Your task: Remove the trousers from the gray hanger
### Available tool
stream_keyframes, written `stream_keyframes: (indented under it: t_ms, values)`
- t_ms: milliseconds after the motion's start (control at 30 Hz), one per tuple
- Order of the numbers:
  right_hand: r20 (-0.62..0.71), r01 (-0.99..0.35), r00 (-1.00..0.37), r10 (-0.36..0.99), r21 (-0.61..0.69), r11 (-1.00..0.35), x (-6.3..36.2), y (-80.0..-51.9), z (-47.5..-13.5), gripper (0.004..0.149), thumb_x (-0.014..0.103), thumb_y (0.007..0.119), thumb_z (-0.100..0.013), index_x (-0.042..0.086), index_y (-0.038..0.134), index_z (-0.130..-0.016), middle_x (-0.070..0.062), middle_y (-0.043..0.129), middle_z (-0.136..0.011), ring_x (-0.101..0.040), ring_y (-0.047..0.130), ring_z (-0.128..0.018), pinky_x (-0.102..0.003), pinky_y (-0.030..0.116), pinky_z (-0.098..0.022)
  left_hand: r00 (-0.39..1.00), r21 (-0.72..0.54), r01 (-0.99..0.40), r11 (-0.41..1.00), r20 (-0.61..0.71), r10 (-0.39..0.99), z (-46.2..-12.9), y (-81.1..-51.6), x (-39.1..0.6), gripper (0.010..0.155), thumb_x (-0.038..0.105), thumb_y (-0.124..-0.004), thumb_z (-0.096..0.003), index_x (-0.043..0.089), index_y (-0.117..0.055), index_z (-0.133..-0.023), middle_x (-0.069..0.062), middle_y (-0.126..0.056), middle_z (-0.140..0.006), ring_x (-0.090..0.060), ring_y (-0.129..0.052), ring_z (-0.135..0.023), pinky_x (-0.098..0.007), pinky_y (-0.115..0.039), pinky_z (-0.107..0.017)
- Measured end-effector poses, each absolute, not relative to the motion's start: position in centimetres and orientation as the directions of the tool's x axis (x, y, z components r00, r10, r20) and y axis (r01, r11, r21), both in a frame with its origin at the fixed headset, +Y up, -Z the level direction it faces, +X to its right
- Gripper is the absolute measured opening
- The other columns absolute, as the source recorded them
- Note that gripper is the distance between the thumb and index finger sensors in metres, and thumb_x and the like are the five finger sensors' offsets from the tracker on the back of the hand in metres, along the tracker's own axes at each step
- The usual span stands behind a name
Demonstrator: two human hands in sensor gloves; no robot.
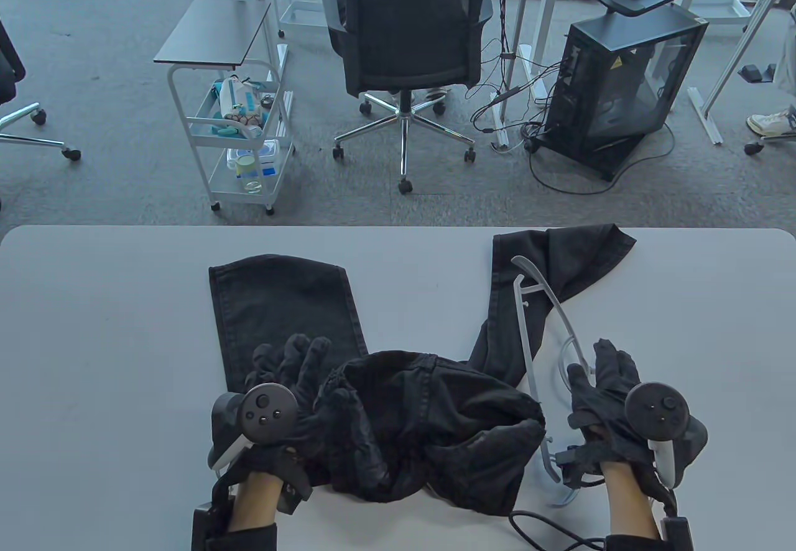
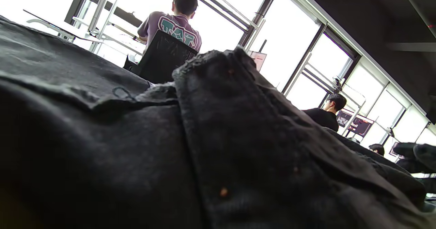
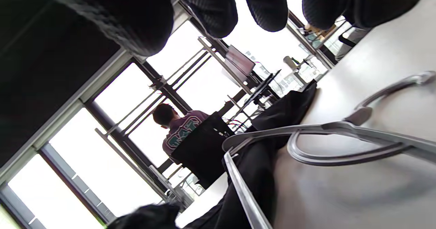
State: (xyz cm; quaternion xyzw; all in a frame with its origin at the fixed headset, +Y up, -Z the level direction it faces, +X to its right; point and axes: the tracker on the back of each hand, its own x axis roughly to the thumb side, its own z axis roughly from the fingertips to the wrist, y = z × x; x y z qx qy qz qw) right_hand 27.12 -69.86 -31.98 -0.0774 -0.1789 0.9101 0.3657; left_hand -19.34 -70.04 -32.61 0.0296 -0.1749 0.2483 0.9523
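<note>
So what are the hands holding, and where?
The left hand rests on the bunched waist of the trousers. The right hand is at the gray hanger near its hook; a firm grip cannot be told.

overhead table (image 1: 93, 327) view; low, tilted wrist views, shared window-side room

**Where everything sits around the trousers**

The black denim trousers (image 1: 429, 426) lie on the pale rounded table (image 1: 93, 339), bunched at the near edge. From that bunch one leg runs away to the left, the other away to the right, reaching the far edge. The gray plastic hanger (image 1: 536, 352) lies just right of the bunch, across the right leg, with its hook pointing further right. The left hand (image 1: 292, 389) rests on the left of the bunch; the right hand (image 1: 606, 402) is beside the hanger's hook, right of the trousers. Beyond the trousers, off the table, stands a black mesh office chair (image 1: 407, 35), with a white wheeled cart (image 1: 239, 134) to its left and a black computer tower (image 1: 622, 91) to its right.
</note>
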Motion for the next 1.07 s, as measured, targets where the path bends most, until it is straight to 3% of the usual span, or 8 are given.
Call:
stream_keyframes:
  t_ms: [200, 400, 567, 700, 1067]
  values:
    - [0.191, -0.575, -0.817, 0.544, -0.328, -0.749, 22.2, -67.5, -31.3, 0.071, 0.056, 0.068, -0.053, 0.019, 0.051, -0.111, -0.016, 0.041, -0.117, -0.062, 0.039, -0.100, -0.076, 0.048, -0.059, 0.832, -0.022, -0.440, 0.898, 0.367, 0.417, -32.2, -69.8, -18.4, 0.080, 0.067, -0.049, -0.0553, 0.029, -0.015, -0.116, -0.025, -0.018, -0.125, -0.075, -0.009, -0.095, -0.086, -0.025, -0.057]
    - [0.288, -0.519, -0.846, 0.449, -0.249, -0.818, 18.3, -66.8, -30.4, 0.075, 0.060, 0.064, -0.053, 0.022, 0.045, -0.114, -0.015, 0.030, -0.120, -0.063, 0.018, -0.101, -0.082, 0.032, -0.058, 0.854, -0.019, -0.403, 0.915, 0.351, 0.384, -31.8, -69.9, -17.9, 0.079, 0.067, -0.049, -0.0552, 0.029, -0.018, -0.117, -0.025, -0.017, -0.124, -0.072, -0.008, -0.096, -0.085, -0.024, -0.056]
    - [0.323, -0.476, -0.855, 0.405, -0.184, -0.860, 16.0, -67.1, -29.9, 0.074, 0.059, 0.062, -0.053, 0.023, 0.044, -0.115, -0.015, 0.026, -0.121, -0.061, 0.008, -0.101, -0.084, 0.023, -0.056, 0.883, -0.006, -0.355, 0.935, 0.327, 0.338, -31.3, -69.9, -17.5, 0.079, 0.068, -0.049, -0.0552, 0.028, -0.022, -0.118, -0.025, -0.019, -0.124, -0.072, -0.009, -0.096, -0.086, -0.024, -0.055]
    - [0.343, -0.418, -0.865, 0.367, -0.087, -0.904, 14.6, -68.2, -29.7, 0.075, 0.059, 0.061, -0.053, 0.023, 0.040, -0.115, -0.010, 0.011, -0.119, -0.057, -0.001, -0.100, -0.082, 0.014, -0.055, 0.906, 0.022, -0.318, 0.948, 0.302, 0.297, -30.9, -70.2, -16.9, 0.077, 0.067, -0.049, -0.0554, 0.027, -0.030, -0.118, -0.025, -0.019, -0.124, -0.072, -0.009, -0.095, -0.085, -0.024, -0.055]
    - [0.316, -0.418, -0.869, 0.381, -0.058, -0.907, 14.5, -69.3, -30.0, 0.076, 0.060, 0.060, -0.053, 0.022, 0.039, -0.115, -0.012, 0.012, -0.119, -0.059, 0.001, -0.099, -0.083, 0.016, -0.055, 0.916, 0.025, -0.306, 0.952, 0.279, 0.288, -30.6, -70.3, -16.5, 0.077, 0.067, -0.049, -0.0555, 0.026, -0.033, -0.118, -0.026, -0.023, -0.123, -0.072, -0.013, -0.096, -0.084, -0.028, -0.056]
